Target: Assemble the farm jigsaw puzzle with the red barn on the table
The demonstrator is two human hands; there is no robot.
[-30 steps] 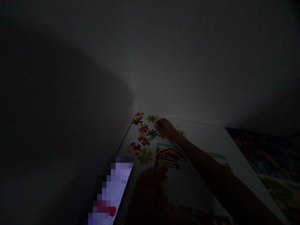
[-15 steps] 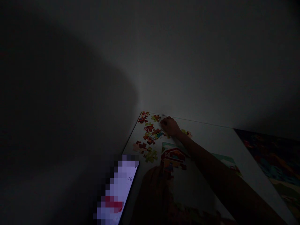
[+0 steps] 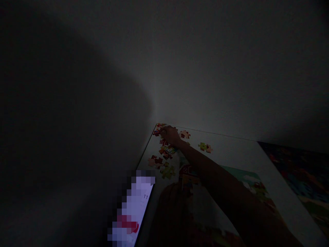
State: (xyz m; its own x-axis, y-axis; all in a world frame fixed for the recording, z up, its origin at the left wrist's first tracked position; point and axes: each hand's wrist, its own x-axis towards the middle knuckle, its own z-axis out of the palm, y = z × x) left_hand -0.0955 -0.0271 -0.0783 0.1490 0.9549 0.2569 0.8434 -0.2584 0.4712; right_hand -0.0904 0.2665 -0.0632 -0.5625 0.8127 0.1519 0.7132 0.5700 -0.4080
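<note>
Head view, dim light: the right hand (image 3: 171, 134) is being extended from 4 o'clock, with the forearm (image 3: 218, 175) being carried across the frame. It is being held over the far end of a cluster of jigsaw puzzle pieces (image 3: 164, 151), which are being kept on a white board (image 3: 231, 151) near its far corner. Grip: curled and narrow-looking; whether a piece is being held cannot be told, as the hand is too dark. A single piece (image 3: 185, 134) is lying at 3 o'clock from the hand, just beside it, and a joined pair (image 3: 205, 147) is lying farther out. A barn picture (image 3: 186, 169) is being partly covered by the forearm at 5 o'clock. A lit phone (image 3: 136, 209) is being shown at 7 o'clock, its screen pixelated. A colourful mat (image 3: 290, 168) is lying at 3 o'clock, beyond the board.
</note>
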